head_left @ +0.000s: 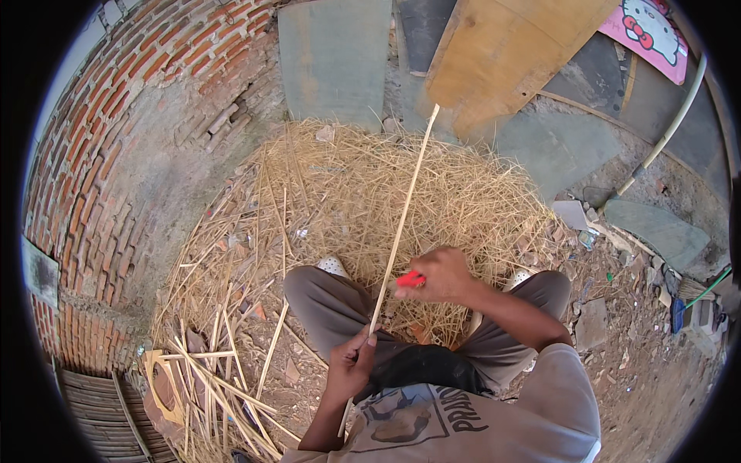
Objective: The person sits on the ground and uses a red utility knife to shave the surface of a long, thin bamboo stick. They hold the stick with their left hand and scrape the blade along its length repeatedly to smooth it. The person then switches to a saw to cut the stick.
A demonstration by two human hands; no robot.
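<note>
A long thin bamboo strip (405, 212) runs from my lap up and away toward the boards at the top. My left hand (351, 363) grips its near end, low and close to my body. My right hand (440, 276) is closed on a red-handled knife (411, 279) held against the strip, just above my knees. I am sitting with knees bent in grey trousers (324, 305), white shoes at the edge of the shavings.
A big heap of pale bamboo shavings (347, 185) covers the ground ahead. More split strips (224, 370) lie at lower left. A brick wall (100, 154) curves on the left. Wooden boards (502, 46) lean at the top; rubble and stone slabs (656, 224) sit to the right.
</note>
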